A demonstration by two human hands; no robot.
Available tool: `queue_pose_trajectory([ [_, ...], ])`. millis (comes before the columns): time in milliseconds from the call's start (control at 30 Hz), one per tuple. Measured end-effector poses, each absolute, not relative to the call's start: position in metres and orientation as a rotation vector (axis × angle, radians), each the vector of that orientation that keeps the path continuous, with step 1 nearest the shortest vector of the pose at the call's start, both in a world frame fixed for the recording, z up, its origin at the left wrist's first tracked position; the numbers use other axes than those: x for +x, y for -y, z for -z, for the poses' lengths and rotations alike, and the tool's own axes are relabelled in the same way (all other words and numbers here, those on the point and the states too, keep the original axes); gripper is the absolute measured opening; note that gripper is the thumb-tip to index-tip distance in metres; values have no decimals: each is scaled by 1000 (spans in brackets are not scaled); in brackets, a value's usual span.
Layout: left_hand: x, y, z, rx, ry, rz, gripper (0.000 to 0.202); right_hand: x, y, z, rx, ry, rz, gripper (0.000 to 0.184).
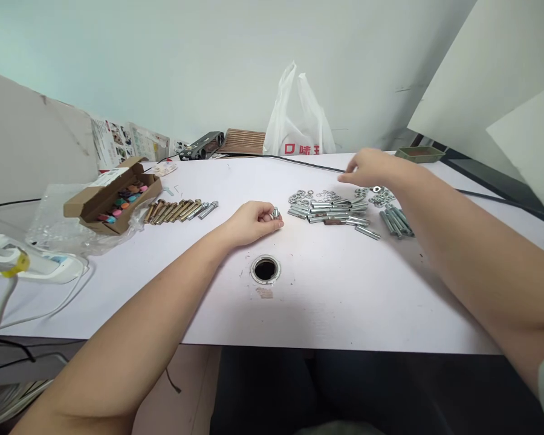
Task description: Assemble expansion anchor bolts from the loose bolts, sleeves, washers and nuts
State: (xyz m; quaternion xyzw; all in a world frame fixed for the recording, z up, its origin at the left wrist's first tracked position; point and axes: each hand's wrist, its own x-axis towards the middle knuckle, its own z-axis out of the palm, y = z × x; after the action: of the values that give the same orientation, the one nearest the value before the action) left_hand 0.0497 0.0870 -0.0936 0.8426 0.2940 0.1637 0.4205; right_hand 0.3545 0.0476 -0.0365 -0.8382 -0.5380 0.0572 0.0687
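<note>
A small silver bolt (275,213) was pinched in the closed grip of the left hand (251,222) mid-way across the white tabletop (344,290), while the right hand (372,169), its grip impossible to tell, was held over loose silver washers (381,194) nearer the far edge.

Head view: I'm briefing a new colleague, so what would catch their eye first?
First comes the heap of silver bolts right of centre, with the right hand over its far edge. Next, the left hand pinches a small bolt just beyond the round hole, brass bolts lined up further left.
</note>
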Motion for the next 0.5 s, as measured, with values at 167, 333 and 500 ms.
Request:
queue_pose_trajectory([
  [167,49,-89,94,2134,-749,-397,28,404,-58,61,-2803,1471,-298,36],
  [333,48,-90,95,2152,-768,-393,30,405,-60,67,-2783,1476,-393,34],
  [500,48,-89,95,2148,-774,-390,30,410,-63,72,-2864,1429,-333,41],
])
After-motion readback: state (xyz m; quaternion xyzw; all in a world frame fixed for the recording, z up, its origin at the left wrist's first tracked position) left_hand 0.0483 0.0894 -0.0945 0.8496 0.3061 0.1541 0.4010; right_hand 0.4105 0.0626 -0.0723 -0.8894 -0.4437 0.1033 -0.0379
